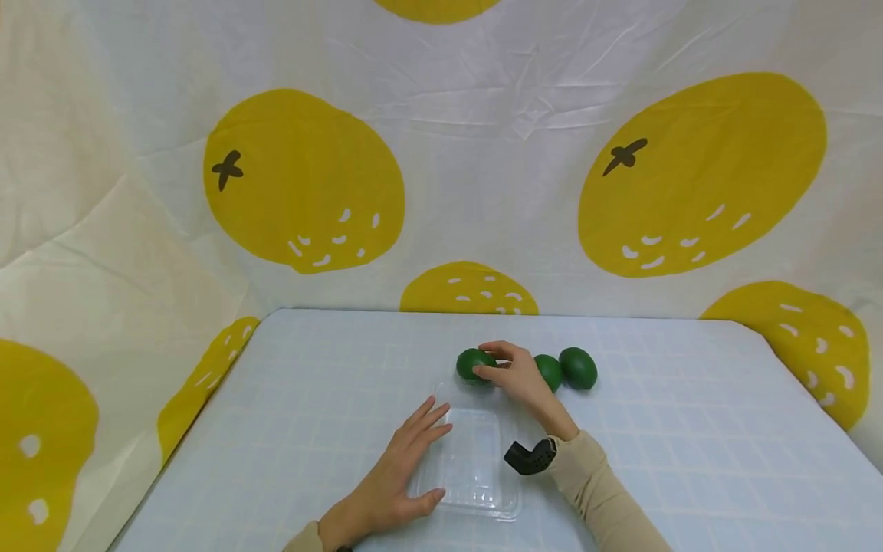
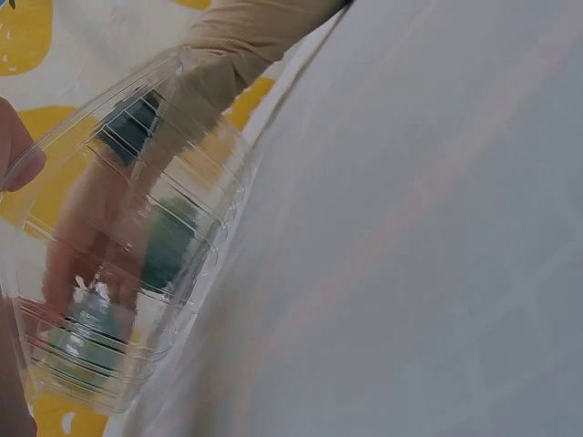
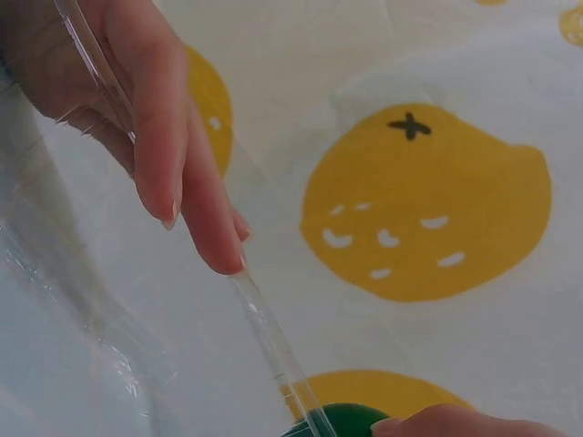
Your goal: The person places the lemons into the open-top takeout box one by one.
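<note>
Head view: thumb and fingers of the right hand (image 1: 522,381) pinch a green fruit (image 1: 471,363) at twelve o'clock of a clear plastic container (image 1: 472,460); whether the fruit touches the far rim is hard to tell. At nine o'clock the left hand (image 1: 393,479), fingers spread, is at the container's edge. Two more green fruits (image 1: 579,368) sit side by side on the tablecloth (image 1: 697,429), toward two o'clock.

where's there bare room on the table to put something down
Two bare stretches of tablecloth: one right of the two loose green fruits and the right sleeve, to the right edge; another left of the left hand, to the left edge. The middle is crowded: clear plastic container, left hand, right hand and the green fruit it pinches.
</note>
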The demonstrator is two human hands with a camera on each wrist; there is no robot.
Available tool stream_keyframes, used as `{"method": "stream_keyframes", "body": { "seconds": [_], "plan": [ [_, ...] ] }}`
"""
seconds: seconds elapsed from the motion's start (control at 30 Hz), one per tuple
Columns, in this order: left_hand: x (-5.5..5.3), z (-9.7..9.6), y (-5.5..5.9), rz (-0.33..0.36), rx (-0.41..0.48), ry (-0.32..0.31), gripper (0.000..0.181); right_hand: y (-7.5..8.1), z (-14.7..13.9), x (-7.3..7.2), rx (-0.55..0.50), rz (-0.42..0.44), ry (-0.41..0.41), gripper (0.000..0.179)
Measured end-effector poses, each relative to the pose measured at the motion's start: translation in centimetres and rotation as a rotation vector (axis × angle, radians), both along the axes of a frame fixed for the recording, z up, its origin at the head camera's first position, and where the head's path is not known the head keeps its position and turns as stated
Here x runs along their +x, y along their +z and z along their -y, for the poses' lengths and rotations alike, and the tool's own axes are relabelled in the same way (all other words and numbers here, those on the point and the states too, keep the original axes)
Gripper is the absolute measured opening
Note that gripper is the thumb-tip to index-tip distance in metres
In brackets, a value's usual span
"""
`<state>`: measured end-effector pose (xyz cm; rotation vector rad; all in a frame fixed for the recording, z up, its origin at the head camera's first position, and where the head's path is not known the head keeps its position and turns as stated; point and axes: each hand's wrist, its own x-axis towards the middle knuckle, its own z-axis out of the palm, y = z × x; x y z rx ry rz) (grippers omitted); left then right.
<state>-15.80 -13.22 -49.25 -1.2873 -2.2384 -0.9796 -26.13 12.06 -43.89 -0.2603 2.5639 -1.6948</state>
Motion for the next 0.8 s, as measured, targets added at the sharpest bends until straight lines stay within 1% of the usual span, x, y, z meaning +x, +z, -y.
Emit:
{"method": "stream_keyframes", "body": {
  "seconds": [0.13,0.27,0.43,0.5,0.63,0.8],
  "plan": [
    [0.0,0.0,-0.1,-0.011,-0.002,0.003,0.068,0.8,-0.1,0.1,-0.032,-0.060,-0.026,0.047],
    [0.0,0.0,-0.2,-0.021,-0.006,0.004,0.068,2.0,-0.2,0.4,-0.098,-0.100,-0.035,0.047],
    [0.1,0.2,-0.1,-0.021,0.010,-0.002,0.067,3.6,0.2,1.3,-0.215,-0.096,-0.016,0.049],
    [0.1,0.1,-0.1,-0.030,0.016,-0.008,0.067,4.1,0.4,1.8,-0.244,-0.094,-0.008,0.048],
    [0.1,0.0,-0.1,-0.032,0.016,-0.014,0.067,4.9,0.7,2.8,-0.239,-0.115,0.004,0.045],
    [0.1,0.0,0.0,-0.028,0.014,-0.011,0.068,4.8,0.8,4.2,-0.180,-0.144,0.017,0.043]
  ]
}}
